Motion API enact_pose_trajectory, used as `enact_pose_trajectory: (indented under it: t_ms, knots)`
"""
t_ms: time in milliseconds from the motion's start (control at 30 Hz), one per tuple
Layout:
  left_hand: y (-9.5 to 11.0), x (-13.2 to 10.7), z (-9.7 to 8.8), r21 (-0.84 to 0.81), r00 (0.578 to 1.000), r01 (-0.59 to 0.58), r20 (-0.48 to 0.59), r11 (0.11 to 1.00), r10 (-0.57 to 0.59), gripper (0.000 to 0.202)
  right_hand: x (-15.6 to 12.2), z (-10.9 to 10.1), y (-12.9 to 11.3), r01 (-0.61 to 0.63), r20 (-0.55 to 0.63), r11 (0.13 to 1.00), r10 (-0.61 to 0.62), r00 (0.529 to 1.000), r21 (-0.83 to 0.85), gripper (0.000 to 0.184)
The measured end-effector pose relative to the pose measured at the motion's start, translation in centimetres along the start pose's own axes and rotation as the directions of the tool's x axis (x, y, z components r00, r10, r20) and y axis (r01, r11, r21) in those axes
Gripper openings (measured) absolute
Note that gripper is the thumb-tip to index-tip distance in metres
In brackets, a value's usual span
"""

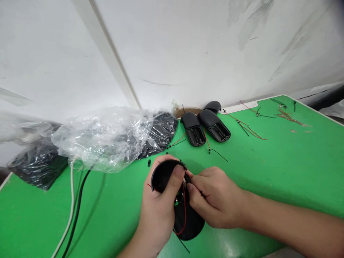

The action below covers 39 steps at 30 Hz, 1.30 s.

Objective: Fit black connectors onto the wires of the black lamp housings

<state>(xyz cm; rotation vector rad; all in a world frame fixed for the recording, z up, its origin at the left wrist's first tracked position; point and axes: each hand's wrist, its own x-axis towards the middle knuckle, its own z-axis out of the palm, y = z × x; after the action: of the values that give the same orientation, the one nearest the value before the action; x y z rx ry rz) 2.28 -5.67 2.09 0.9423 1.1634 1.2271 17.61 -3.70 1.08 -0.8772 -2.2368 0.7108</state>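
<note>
My left hand (158, 204) is wrapped around a black plastic housing (189, 218), rounded at both ends and hollow on the side facing me. The left thumb presses inside its upper end. A red wire (185, 211) loops across the hollow, and a short black wire hangs below. At the housing's right edge, my right hand (220, 197) is closed in a pinch. A small light metallic part (185, 182) shows beside those fingertips, but what they hold is hidden. Beyond my hands lie similar black housings with battery slots, one (193, 129) beside another (215, 125).
Clear plastic bags (104, 132) of small black parts lie at the left and back. A white cable (70, 211) and a black cable (77, 208) cross the green table (268, 172). Loose thin wires (249, 130) are scattered at the right. A white wall (188, 53) stands behind.
</note>
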Motion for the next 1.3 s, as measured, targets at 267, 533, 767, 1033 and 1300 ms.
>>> enact_pose_trajectory:
  t_ms: [267, 533, 767, 1033, 1300]
  knots:
    - [0.9, 0.6, -0.1, -0.039, 0.995, 0.103, 0.013, 0.994, -0.103, 0.036, 0.3, -0.3, 0.4, -0.105, 0.025, 0.99, 0.103, 0.994, 0.098, 0.034]
    - [1.0, 0.5, -0.1, -0.011, 0.998, 0.06, 0.013, 0.998, -0.06, 0.032, 0.5, -0.6, 0.4, -0.099, 0.06, 0.99, 0.093, 0.994, 0.099, 0.035]
    - [0.4, 0.4, -0.1, 0.009, 0.999, 0.034, -0.04, 0.999, -0.034, 0.033, 0.3, -0.4, 0.2, -0.122, 0.074, 0.99, 0.117, 0.99, 0.074, 0.035]
    - [0.3, 0.2, 0.1, 0.035, 1.0, -0.019, -0.023, 0.999, 0.02, 0.03, 0.1, 0.0, 0.2, -0.028, 0.06, 0.999, 0.03, 0.998, -0.033, 0.031]
    - [0.4, -0.1, 0.1, 0.007, 1.0, -0.011, 0.01, 1.0, 0.011, 0.028, 0.1, 0.0, 0.1, 0.053, 0.017, 0.994, -0.052, 0.999, -0.095, 0.031]
